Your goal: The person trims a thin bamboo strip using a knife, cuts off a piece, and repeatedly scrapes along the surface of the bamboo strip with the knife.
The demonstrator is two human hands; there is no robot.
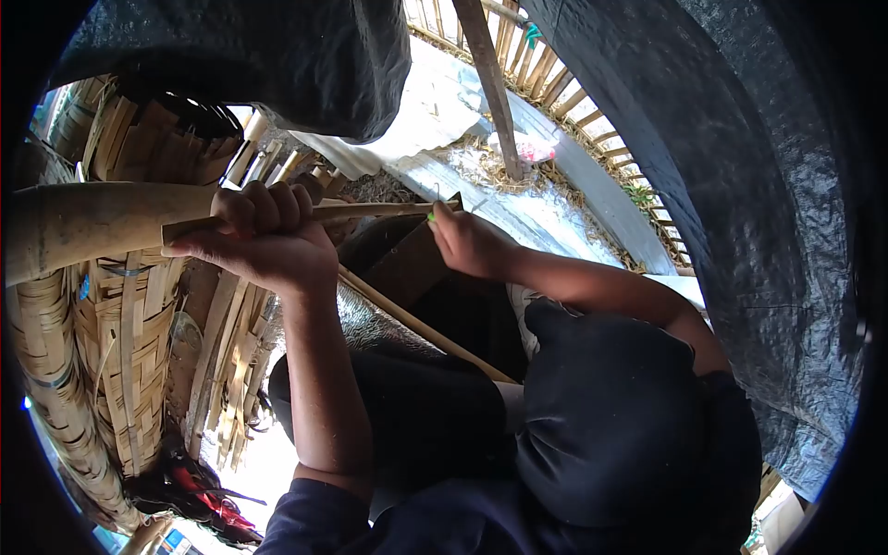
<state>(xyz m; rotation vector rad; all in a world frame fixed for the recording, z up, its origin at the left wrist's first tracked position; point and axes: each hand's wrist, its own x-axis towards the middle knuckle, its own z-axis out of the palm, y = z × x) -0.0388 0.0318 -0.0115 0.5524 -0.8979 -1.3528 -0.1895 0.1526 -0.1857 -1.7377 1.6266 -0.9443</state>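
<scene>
My left hand [268,231] is closed in a fist around a flat bamboo strip [370,211], whose squared end sticks out past the thumb. The strip runs right to my right hand [470,245], where the curled fingers pinch it near its far end. A small green spot shows at a right fingertip, and a thin curved piece juts up above it, too small to name. Directly behind the left fist lies a thick bamboo pole [102,227]. A thin bamboo stick [416,324] slants down below the hands, across a dark cloth-covered shape.
Woven bamboo baskets [129,361] and split bamboo pieces [227,361] stand at left. Black plastic sheeting [740,213] hangs at right and overhead. Beyond are a wooden post [495,92], metal sheets [601,208] and a slatted fence [578,102]. A rounded black cloth shape [610,407] fills the lower middle.
</scene>
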